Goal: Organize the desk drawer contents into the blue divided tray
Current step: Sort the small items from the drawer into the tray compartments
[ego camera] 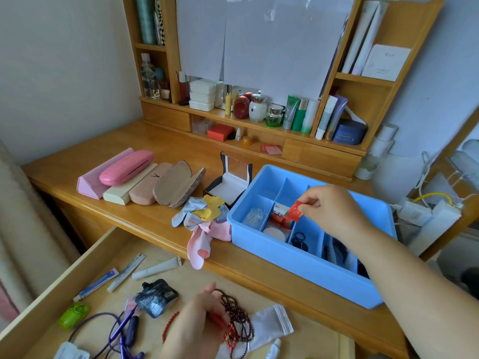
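Over blue divided tray on desk, right hand pinches small red packet above middle compartment. Down in open drawer, left hand grasps dark bead strings and red cord.

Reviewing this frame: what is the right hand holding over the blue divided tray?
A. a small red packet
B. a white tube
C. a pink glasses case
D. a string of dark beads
A: the right hand pinches a small red packet above a middle compartment of the blue divided tray, while the dark beads are down in the drawer by the left hand.
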The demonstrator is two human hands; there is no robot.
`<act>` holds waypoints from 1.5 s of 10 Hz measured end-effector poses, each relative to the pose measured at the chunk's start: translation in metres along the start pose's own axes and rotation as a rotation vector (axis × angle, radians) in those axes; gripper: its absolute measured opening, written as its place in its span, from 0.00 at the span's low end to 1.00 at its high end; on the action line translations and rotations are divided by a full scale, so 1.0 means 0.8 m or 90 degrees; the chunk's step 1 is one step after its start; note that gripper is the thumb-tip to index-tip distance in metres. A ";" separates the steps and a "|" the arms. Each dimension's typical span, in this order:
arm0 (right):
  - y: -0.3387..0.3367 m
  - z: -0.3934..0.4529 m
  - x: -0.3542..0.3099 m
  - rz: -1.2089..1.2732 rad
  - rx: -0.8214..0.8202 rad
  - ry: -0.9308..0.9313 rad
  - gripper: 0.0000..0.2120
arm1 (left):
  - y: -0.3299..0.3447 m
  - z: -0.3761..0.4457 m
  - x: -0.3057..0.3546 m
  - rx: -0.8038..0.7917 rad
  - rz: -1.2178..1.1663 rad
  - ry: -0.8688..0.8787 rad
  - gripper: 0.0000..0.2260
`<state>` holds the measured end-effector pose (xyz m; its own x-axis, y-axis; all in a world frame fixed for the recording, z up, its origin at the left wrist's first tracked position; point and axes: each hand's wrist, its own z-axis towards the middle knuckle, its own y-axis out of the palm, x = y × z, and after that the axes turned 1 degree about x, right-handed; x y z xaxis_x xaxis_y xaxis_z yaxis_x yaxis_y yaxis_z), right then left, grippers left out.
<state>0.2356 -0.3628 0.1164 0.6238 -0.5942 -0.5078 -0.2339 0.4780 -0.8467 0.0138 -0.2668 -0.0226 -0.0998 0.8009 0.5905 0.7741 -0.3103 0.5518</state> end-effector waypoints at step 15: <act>0.065 0.038 -0.008 -0.300 -0.064 -0.010 0.05 | -0.038 -0.012 0.021 0.021 0.099 -0.032 0.17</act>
<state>0.2421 -0.3139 0.0805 0.6899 -0.7211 -0.0629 0.0073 0.0938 -0.9956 -0.0174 -0.2486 -0.0242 0.0526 0.7692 0.6368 0.7977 -0.4160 0.4366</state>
